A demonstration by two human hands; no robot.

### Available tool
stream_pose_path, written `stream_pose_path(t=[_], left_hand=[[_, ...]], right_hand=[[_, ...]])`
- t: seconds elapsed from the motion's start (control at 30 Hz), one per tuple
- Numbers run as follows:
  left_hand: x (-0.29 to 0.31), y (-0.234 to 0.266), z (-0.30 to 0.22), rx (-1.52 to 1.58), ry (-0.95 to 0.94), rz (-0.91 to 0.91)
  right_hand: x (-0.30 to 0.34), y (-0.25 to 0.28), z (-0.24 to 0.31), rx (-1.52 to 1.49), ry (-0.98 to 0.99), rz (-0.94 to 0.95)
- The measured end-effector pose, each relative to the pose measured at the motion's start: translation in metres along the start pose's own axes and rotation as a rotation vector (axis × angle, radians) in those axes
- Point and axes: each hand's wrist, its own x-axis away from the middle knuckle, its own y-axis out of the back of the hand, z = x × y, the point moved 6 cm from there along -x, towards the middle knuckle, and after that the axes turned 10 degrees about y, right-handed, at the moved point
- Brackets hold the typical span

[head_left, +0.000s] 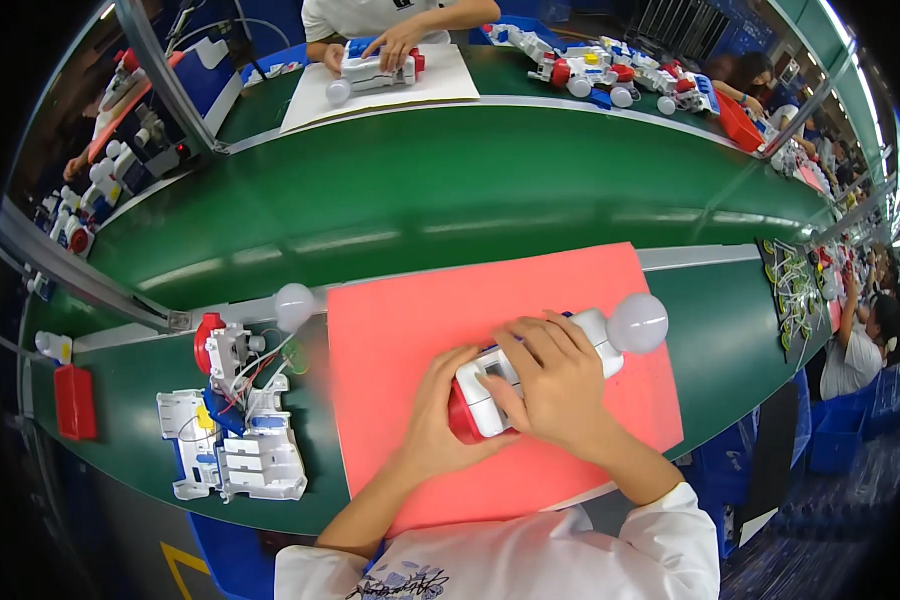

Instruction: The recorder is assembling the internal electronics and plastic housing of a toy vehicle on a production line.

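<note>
Both my hands are closed around a white toy body (482,408) with a red end and a pale round bulb (637,323) at its far right. My left hand (437,405) grips the red end from the left side. Across the top lies my right hand (555,385), its fingers wrapped over the middle and hiding much of the casing. The toy is held tilted above a pink mat (390,340). To the left, an opened white toy shell (260,465) lies with wires, a blue part, a red disc (208,342) and another round bulb (294,307).
A red bin (74,402) stands at the far left. Green circuit boards with wires (790,295) lie at the right. Beyond a green belt (450,190), a co-worker's hands (395,45) hold a similar toy on a white sheet. Several assembled toys (610,75) are piled beside it. Metal posts (80,265) rise at the left.
</note>
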Motion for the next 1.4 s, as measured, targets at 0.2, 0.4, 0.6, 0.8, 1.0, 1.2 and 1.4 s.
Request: stream_pose_path(t=[0.2, 0.4, 0.6, 0.8, 1.0, 1.2, 1.4], left_hand=[[0.01, 0.004, 0.001, -0.031, 0.021, -0.083], [-0.012, 0.007, 0.012, 0.014, 0.118, -0.147], [-0.064, 0.032, 0.06, 0.678, 0.706, -0.177], [-0.046, 0.025, 0.07, 1.331, 0.872, -0.113], [-0.042, -0.017, 0.071, 1.335, 0.661, -0.1], [-0.029, -0.017, 0.087, 1.026, 0.563, -0.263], [-0.029, -0.019, 0.085, 1.054, 0.526, -0.181]], right_hand=[[-0.006, -0.007, 0.003, -0.049, -0.079, 0.054], [-0.033, -0.023, -0.021, -0.038, -0.042, 0.078], [-0.084, -0.002, -0.045, -0.262, 0.053, -0.527], [0.052, -0.03, -0.077, -0.735, -0.665, -0.715], [0.026, -0.068, 0.01, -1.256, -0.706, -0.583], [0.026, -0.048, 0.005, -0.91, -0.714, -0.675], [0.037, -0.048, 0.001, -0.889, -0.623, -0.678]])
